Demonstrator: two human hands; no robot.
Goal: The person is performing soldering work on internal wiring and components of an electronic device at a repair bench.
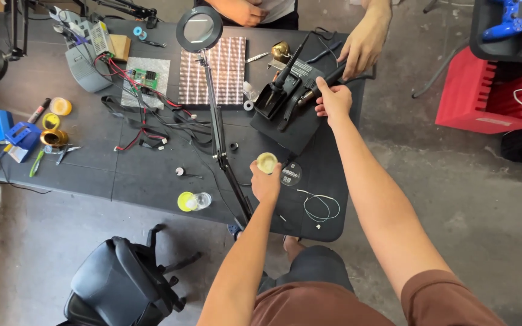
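Gripping a small round tin (267, 162) by its rim, the left hand (265, 184) keeps fingers clamped just below the black soldering station (288, 99). The right hand (333, 101) closes on the iron's stiff, light handle (324, 83), safest held there, at the station's right edge.

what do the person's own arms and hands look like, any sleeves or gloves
Both arms are bare from the short sleeves down. The shirt is reddish brown, its right sleeve ending above the elbow. The left hand and right hand wear no gloves, and no watch, ring or wristband shows. The fingers are bare too.
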